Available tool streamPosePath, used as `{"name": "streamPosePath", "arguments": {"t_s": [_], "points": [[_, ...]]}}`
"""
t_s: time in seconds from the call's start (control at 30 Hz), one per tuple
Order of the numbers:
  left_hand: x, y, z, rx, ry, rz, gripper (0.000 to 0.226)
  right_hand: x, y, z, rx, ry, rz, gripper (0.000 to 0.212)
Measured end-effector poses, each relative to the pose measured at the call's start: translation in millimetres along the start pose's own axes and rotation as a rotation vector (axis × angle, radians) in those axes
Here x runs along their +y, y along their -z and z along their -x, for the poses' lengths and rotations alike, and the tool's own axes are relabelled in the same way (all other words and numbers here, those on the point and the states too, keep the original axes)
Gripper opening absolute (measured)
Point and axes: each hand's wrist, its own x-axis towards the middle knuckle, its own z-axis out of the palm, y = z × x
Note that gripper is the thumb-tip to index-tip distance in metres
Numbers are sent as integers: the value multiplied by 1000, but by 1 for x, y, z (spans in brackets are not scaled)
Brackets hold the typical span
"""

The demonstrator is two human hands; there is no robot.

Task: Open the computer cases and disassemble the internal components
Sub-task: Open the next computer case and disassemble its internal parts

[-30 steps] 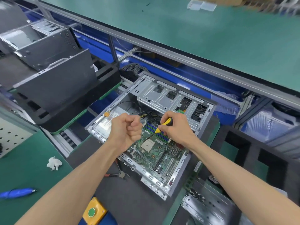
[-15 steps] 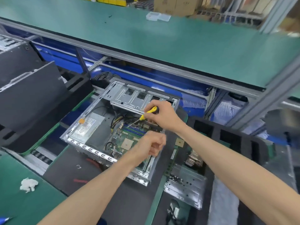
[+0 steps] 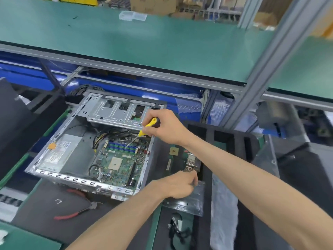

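Observation:
An open computer case (image 3: 86, 181) lies on its side at centre left. Its green motherboard (image 3: 122, 165), silver power supply (image 3: 59, 152) and metal drive cage (image 3: 117, 112) are exposed. My right hand (image 3: 167, 129) grips a yellow and black screwdriver (image 3: 149, 125) above the case's right side, with the tip over the blue memory slots. My left hand (image 3: 180, 184) hovers right of the case above a flat metal plate (image 3: 189, 202), close to a finned heatsink (image 3: 191, 163). Its fingers curl downward, and whatever is inside them is hidden.
Red-handled pliers (image 3: 75, 212) lie on the dark mat in front of the case. A black foam tray (image 3: 225, 138) with slots stands to the right, with a loose green board (image 3: 173, 159) beside the heatsink. A green shelf (image 3: 162, 42) runs across the back.
My left hand moved from above the motherboard to the right, out of the case and over the plate. My right hand lifted the screwdriver toward the case's right side.

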Motion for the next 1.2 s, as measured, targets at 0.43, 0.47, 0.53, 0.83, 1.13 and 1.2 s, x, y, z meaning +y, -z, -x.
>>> {"name": "streamPosePath", "arguments": {"t_s": [0.43,0.47,0.53,0.83,1.13,1.2], "points": [[-6,21,26,68,-97,-2,43,7,-3,-12,90,-26,-66,24],[-8,27,35,145,-133,23,42,6,-3,-15,106,-32,-101,25],[-15,42,56,279,-192,52,41,3,-4,-24,130,-26,-145,25],[-99,102,145,747,2,189,28,-4,-31,-45,101,-37,-154,23],[-166,130,168,945,37,177,23,-4,-78,-46,45,-161,-197,20],[-172,134,167,909,26,152,18,-6,-91,-43,34,-210,-196,20]]}}
